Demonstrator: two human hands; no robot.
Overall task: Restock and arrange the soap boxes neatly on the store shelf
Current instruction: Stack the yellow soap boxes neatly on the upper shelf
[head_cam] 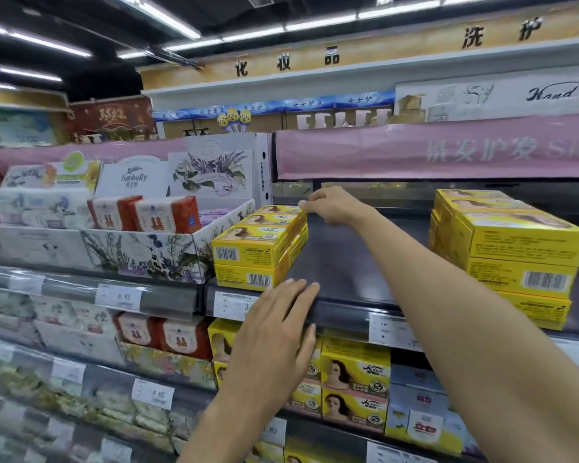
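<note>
Yellow soap boxes (259, 243): two-high stack at the shelf's (341, 262) left end.
Right hand (331, 205): fingertips pinched on the stack's rear top corner.
Left hand (274, 332): open, flat, empty, below the stack's front.
Technique: nudge gently, squaring edges against the floral carton (147, 248).
Second stack (512, 252): well apart, right.

Open stretch of dark shelf (341, 262) between left stack of yellow soap boxes (258, 248) and right stack of yellow soap boxes (515, 255); room there for a hand. Right arm (448, 312) crosses that gap diagonally, right hand (331, 205) at the left stack's back corner. Pink banner (432, 152) overhangs, limits headroom. Floral cardboard tray (147, 248) walls off the left. Left hand (274, 332) covers the shelf's front edge rail.
</note>
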